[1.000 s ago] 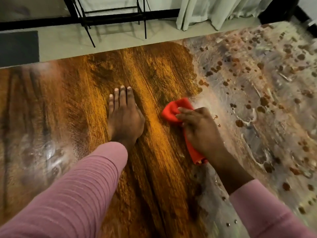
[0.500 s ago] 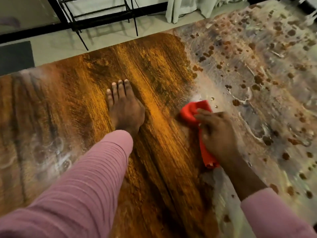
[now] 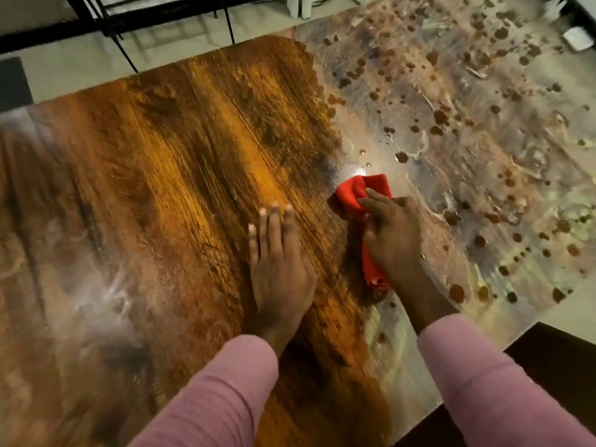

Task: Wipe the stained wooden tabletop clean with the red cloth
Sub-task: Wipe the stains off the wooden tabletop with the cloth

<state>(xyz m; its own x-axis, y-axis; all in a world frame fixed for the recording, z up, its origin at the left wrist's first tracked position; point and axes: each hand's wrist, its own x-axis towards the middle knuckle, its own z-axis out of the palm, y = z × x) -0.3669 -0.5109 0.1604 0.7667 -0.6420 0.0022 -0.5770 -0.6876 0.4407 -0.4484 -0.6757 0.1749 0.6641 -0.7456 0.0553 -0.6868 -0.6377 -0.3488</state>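
Left hand [image 3: 282, 275] lying flat, palm down, fingers straight and close together, pointing away from body. Right hand [image 3: 393, 240] gripping bunched red fabric cloth [image 3: 353, 191], fingers curling over it, knuckles up. Both forearms reaching forward in pink ribbed sleeves [image 3: 209, 398].

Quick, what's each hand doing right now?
Left hand: open, fingers straight, flat on the wooden tabletop.
Right hand: holding the red cloth, fingers curled over it.
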